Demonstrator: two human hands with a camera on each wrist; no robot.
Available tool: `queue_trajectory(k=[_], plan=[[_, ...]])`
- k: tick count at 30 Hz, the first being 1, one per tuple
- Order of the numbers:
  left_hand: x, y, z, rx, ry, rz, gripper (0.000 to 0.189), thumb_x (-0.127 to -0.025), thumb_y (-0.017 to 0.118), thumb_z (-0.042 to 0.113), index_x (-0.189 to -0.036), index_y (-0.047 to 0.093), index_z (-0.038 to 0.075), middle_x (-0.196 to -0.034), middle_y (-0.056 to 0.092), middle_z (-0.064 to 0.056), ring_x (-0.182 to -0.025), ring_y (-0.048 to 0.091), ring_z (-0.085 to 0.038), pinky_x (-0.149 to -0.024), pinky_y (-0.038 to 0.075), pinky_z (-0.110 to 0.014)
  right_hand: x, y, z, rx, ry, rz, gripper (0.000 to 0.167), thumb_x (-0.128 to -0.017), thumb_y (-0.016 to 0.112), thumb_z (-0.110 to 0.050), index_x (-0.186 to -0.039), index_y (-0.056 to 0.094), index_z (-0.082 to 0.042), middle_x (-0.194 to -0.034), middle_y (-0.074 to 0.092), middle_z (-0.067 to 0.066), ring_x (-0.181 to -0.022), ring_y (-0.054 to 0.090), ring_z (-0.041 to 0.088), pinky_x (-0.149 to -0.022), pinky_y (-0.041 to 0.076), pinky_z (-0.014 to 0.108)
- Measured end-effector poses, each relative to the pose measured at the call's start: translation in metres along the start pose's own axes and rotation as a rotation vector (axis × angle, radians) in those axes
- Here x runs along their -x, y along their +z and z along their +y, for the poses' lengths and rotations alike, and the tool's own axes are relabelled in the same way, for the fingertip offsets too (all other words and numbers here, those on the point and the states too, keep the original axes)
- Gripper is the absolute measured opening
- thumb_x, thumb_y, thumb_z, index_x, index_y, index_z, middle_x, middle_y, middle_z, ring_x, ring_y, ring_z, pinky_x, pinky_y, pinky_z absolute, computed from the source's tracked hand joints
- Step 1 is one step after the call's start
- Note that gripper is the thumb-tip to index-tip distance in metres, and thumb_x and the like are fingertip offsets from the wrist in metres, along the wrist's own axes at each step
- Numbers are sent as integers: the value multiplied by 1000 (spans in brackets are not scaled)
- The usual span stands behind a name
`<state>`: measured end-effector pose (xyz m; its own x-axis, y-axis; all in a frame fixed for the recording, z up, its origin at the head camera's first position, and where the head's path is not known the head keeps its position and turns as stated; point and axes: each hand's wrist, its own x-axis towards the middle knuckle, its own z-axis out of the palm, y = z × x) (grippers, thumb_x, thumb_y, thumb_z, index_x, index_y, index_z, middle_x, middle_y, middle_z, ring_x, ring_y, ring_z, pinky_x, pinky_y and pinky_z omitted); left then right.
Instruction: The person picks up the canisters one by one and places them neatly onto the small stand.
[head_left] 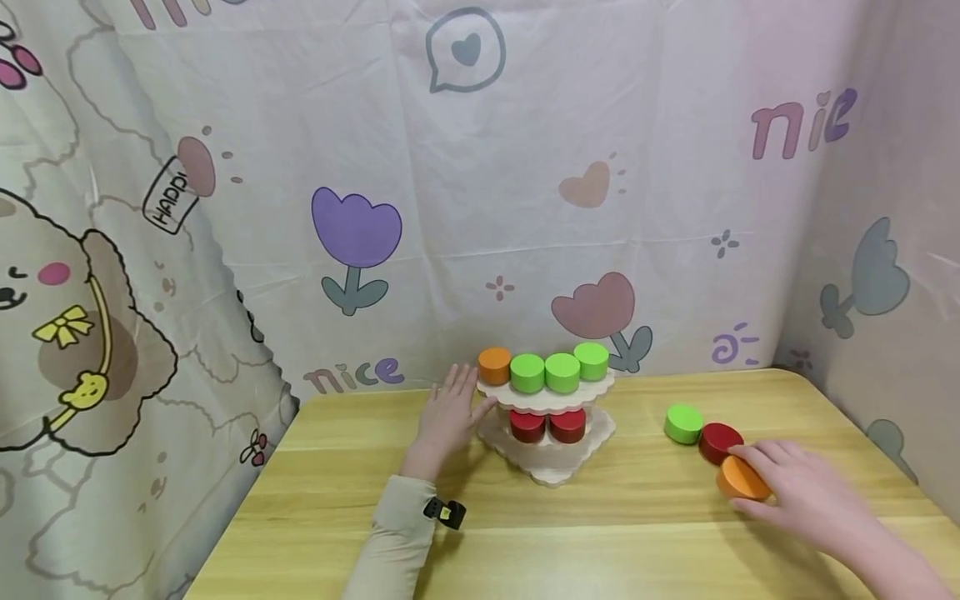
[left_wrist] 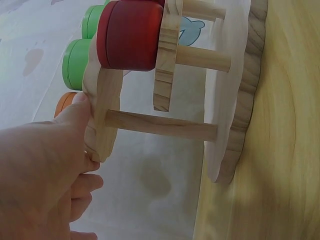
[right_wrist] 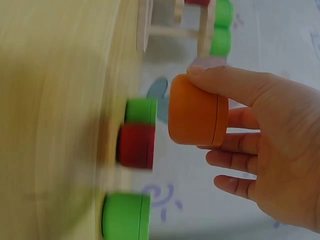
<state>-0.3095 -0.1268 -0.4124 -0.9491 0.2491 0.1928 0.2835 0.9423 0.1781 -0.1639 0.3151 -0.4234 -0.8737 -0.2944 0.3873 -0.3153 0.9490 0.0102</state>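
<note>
Right hand point(head_left: 813, 493) pinches an orange block point(head_left: 738, 482) above the surface point(head_left: 585, 546); left hand point(head_left: 446, 421) grips the stand point(head_left: 551, 468). I count six blocks point(head_left: 528, 374) racked; held one, red block point(head_left: 720, 442), two green blocks point(right_wrist: 126, 216) apparently remain.

Upper limbs of the person. The left forearm is covered by a long, plain sleeve point(head_left: 393, 533) of pale beige cloth, in which soft creases are formed and by which the arm is enclosed as far as the wrist. At the cuff, a small black device point(head_left: 446, 513) of blocky outline is worn, its face marked by a yellow patch. Beyond the cuff, the left hand point(head_left: 447, 421) is left bare. The right hand point(head_left: 798, 487) is likewise uncovered, as is the visible part of the right forearm point(head_left: 892, 550).
</note>
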Motion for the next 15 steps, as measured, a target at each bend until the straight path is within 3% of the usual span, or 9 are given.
queue_trajectory(k=[4,11,15], plan=[[-1,0,0,-5,10,12,80,-97,30,65,-155,26,10,-162,24,-11,-153,15,-30,-121,19,-57,-11,2,-23,-54,-48,2,65,-65,86,-44,-117,65,-10,-109,66,7,-100,61,31,-83,51,54],[-1,0,-2,11,34,14,79,-98,31,63,-154,26,9,-162,24,-12,-153,13,-30,-121,19,-56,-31,8,-60,-64,-182,1,64,-64,87,-43,-117,67,-13,-108,64,-2,-100,56,20,-81,50,42],[-2,0,-5,21,56,11,77,-99,32,62,-154,26,9,-162,23,-13,-152,14,-30,-122,19,-55,-41,11,-81,-85,-246,-11,61,-68,84,-44,-118,66,-14,-109,64,-3,-103,56,19,-85,50,42]])
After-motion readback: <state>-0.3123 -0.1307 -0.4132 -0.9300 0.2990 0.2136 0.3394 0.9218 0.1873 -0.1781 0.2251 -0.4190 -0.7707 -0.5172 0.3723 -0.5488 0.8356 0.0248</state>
